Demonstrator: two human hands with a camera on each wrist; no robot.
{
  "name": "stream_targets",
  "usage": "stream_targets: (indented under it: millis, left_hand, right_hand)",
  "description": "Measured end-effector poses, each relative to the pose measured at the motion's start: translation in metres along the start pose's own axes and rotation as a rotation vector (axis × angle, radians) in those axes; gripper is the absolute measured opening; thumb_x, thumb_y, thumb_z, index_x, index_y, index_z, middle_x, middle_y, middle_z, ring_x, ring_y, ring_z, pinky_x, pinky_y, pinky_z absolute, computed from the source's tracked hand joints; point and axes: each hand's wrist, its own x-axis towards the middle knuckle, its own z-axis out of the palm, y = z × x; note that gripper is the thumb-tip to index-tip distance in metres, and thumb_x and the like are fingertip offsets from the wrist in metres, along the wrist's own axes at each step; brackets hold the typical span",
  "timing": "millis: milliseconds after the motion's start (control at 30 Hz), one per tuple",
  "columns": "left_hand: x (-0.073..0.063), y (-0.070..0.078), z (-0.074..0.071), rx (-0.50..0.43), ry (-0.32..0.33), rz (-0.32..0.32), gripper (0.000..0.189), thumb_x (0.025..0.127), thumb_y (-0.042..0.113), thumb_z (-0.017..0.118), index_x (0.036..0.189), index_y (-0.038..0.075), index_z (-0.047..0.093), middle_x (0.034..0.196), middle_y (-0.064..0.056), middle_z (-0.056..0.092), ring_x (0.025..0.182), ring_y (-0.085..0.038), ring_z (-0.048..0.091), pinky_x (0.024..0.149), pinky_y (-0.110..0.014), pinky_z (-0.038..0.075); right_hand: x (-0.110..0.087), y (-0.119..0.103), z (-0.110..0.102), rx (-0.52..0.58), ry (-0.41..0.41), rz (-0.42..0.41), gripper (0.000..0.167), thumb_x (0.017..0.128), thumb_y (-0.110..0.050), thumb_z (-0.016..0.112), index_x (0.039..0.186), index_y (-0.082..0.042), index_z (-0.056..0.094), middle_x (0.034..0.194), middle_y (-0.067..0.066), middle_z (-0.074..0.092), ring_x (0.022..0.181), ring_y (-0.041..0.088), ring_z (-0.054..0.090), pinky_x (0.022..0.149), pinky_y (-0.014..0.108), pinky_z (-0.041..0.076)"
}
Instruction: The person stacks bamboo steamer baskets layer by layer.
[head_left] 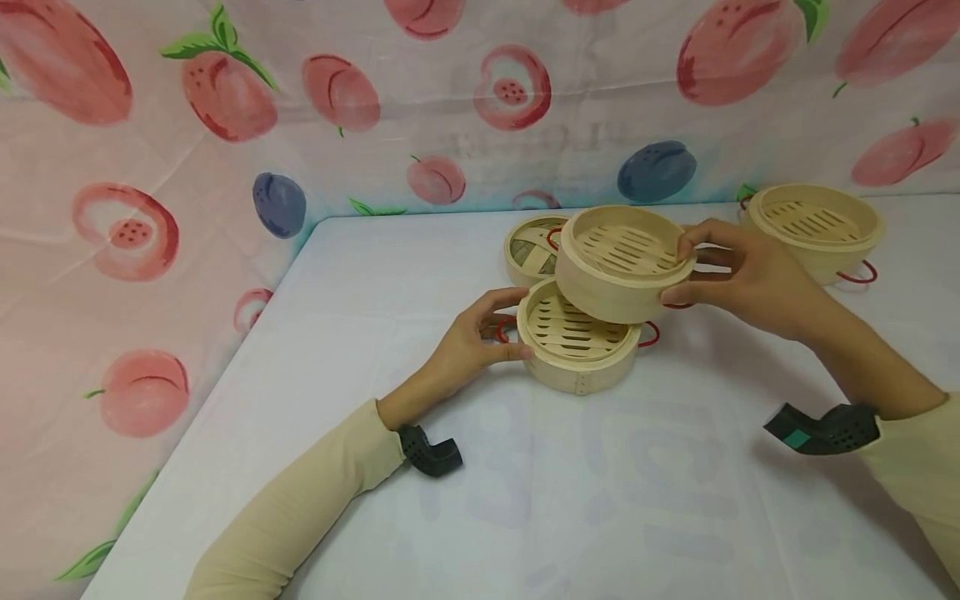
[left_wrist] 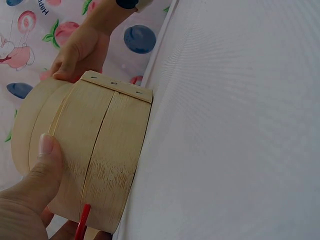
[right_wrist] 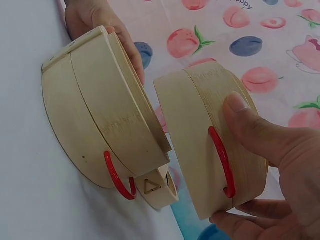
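Two round bamboo steamer baskets with slatted floors and red handles are at my hands. The lower basket (head_left: 581,375) sits on the white table, and my left hand (head_left: 480,333) grips its left side, thumb on the near wall. Held over it is the upper basket (head_left: 622,287), tilted and overlapping its back right part in the head view. My right hand (head_left: 750,271) pinches the right wall of that upper basket between thumb and fingers. In the right wrist view a wedge-shaped gap shows between the lower basket (right_wrist: 100,110) and the raised basket (right_wrist: 200,140).
Behind the two baskets stands a woven bamboo steamer lid (head_left: 528,250), partly hidden. Another bamboo steamer basket (head_left: 817,225) with red handles is at the back right, beyond my right hand. A fruit-print cloth (head_left: 420,108) rises along the table's back and left edges.
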Motion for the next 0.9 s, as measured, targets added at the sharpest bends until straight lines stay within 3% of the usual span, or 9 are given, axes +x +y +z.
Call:
stream_targets:
  millis: [133, 300, 467, 700, 900]
  left_hand:
    - [0.0, 0.0, 0.0, -0.004, -0.001, 0.001, 0.073, 0.077, 0.009, 0.081, 0.14, 0.019, 0.046, 0.137, 0.002, 0.05, 0.109, -0.017, 0.058, 0.094, -0.035, 0.045]
    - [0.0, 0.0, -0.001, -0.006, -0.002, 0.007, 0.073, 0.077, 0.009, 0.081, 0.141, 0.019, 0.046, 0.138, 0.001, 0.049, 0.109, -0.018, 0.058, 0.094, -0.036, 0.045]
    - [0.001, 0.0, 0.0, -0.012, -0.006, 0.0, 0.074, 0.077, 0.007, 0.08, 0.141, 0.016, 0.045, 0.139, -0.003, 0.048, 0.11, -0.021, 0.057, 0.095, -0.038, 0.044]
    - [0.001, 0.001, 0.0, -0.009, -0.011, -0.019, 0.076, 0.077, 0.002, 0.079, 0.143, 0.009, 0.042, 0.142, -0.01, 0.045, 0.112, -0.029, 0.055, 0.097, -0.044, 0.042]
    - [0.0, 0.0, 0.0, 0.026, 0.004, 0.012, 0.076, 0.077, 0.007, 0.08, 0.142, 0.018, 0.043, 0.141, 0.001, 0.046, 0.116, -0.02, 0.054, 0.096, -0.04, 0.043]
  right_hand:
    - [0.0, -0.001, 0.003, -0.005, -0.017, -0.009, 0.041, 0.075, -0.015, 0.084, 0.104, -0.008, 0.056, 0.117, 0.003, 0.05, 0.11, 0.028, 0.055, 0.075, 0.012, 0.047]
    - [0.0, 0.001, 0.007, -0.005, -0.017, -0.035, 0.041, 0.074, -0.013, 0.084, 0.103, -0.008, 0.056, 0.121, 0.006, 0.052, 0.108, 0.024, 0.057, 0.077, 0.012, 0.047]
    - [-0.001, -0.001, 0.009, -0.029, -0.031, -0.026, 0.041, 0.075, -0.018, 0.084, 0.104, -0.009, 0.056, 0.123, 0.005, 0.051, 0.111, 0.033, 0.055, 0.079, 0.011, 0.045]
    - [-0.002, -0.002, 0.011, -0.019, -0.041, -0.056, 0.038, 0.076, -0.016, 0.083, 0.103, -0.009, 0.056, 0.116, 0.003, 0.052, 0.107, 0.022, 0.057, 0.082, 0.012, 0.045]
    - [-0.002, -0.002, 0.014, -0.011, -0.045, -0.086, 0.038, 0.076, -0.015, 0.083, 0.102, -0.009, 0.056, 0.111, 0.003, 0.052, 0.103, 0.016, 0.058, 0.085, 0.013, 0.044]
